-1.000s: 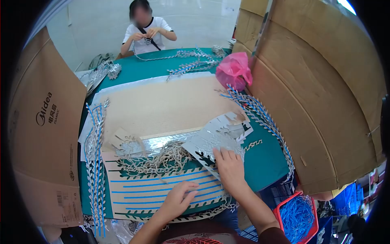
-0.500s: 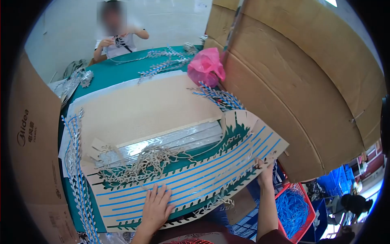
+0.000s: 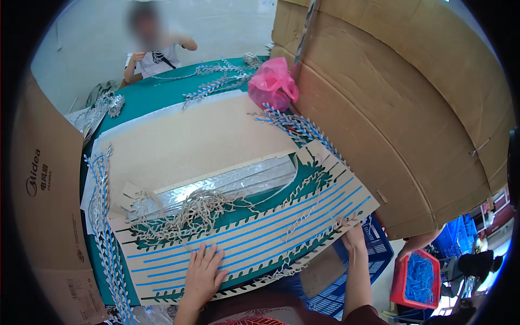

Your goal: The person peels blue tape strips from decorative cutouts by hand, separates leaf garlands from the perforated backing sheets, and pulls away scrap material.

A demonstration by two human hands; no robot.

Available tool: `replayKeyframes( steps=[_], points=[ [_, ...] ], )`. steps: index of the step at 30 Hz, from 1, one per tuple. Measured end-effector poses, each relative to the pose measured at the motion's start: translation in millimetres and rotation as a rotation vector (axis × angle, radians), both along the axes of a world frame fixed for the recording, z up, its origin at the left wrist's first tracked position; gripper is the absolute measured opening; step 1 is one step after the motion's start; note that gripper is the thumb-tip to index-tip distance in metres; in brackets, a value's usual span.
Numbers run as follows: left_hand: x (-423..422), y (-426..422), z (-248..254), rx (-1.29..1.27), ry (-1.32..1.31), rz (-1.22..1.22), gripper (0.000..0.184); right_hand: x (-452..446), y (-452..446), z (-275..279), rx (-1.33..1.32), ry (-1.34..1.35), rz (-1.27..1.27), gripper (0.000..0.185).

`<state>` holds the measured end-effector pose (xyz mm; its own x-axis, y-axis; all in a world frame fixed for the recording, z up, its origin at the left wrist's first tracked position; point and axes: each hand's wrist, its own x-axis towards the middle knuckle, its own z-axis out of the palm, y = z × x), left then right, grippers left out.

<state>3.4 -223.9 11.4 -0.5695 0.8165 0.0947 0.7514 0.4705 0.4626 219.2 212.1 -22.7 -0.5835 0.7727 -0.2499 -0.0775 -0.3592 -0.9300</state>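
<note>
A beige sheet (image 3: 254, 238) with blue strips and leaf-shaped cut-outs lies along the near side of the green table. My left hand (image 3: 203, 272) rests flat on its near left part, fingers spread. At the near right edge, my right hand (image 3: 353, 234) holds the sheet, its fingertips on top. Just beyond the sheet is a tangled heap of thin beige leafy strips (image 3: 203, 211). Behind that heap are silvery sheets (image 3: 233, 181), partly under a large plain beige board (image 3: 189, 135).
Leafy strands lie at the left (image 3: 103, 233) and right (image 3: 303, 127). A pink bag (image 3: 272, 84) sits by the tall cardboard (image 3: 390, 108). Another person (image 3: 157, 59) sits across the table. A red basket (image 3: 398, 281) and a blue crate (image 3: 376, 252) are below right; another hand nears the basket.
My right hand has left the silvery piece and now holds the beige sheet's right end, which has flattened. My left hand has spread onto the sheet. The red basket has shifted right.
</note>
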Motion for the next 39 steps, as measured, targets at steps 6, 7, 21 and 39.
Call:
replayKeyframes(
  steps=[6, 7, 21, 39],
  points=[
    [1, -4, 0, 0.001, -0.02, 0.006, 0.059, 23, 0, 17, -0.013, 0.268, 0.216, 0.068],
    [1, -4, 0, 0.004, -0.027, 0.011, 0.059, 27, 5, 18, -0.055, 0.337, 0.211, 0.069],
    [7, 6, 11, -0.034, -0.106, 0.061, 0.053, 10, 17, 16, -0.109, 0.075, -0.197, 0.045],
    [13, -9, 17, 0.332, -0.148, 0.18, 0.02, 39, 55, -30, -0.029, 0.027, -0.226, 0.037]
  ],
)
